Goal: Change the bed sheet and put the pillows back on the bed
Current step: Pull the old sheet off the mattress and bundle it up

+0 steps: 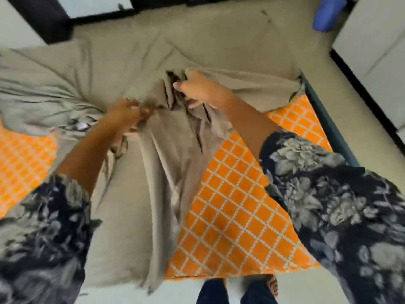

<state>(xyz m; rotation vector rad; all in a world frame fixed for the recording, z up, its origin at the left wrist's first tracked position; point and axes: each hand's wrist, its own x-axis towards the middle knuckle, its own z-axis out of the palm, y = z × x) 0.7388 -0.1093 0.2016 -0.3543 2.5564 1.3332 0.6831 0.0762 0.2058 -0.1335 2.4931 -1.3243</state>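
A beige bed sheet (135,62) lies bunched and creased over the bed, hanging off the near edge in a long fold. Beneath it shows an orange cover with a white lattice pattern (236,207), bare at the right and at the far left. My left hand (129,117) grips a gathered bunch of the beige sheet near the middle of the bed. My right hand (197,88) holds another fold of the same sheet, a little farther away and to the right. No pillow is visible as a separate thing.
My feet (252,288) stand on the pale floor at the bed's near edge. A blue object (328,13) lies on the floor at the far right, beside white cabinet doors (377,44). Dark frames line the far wall.
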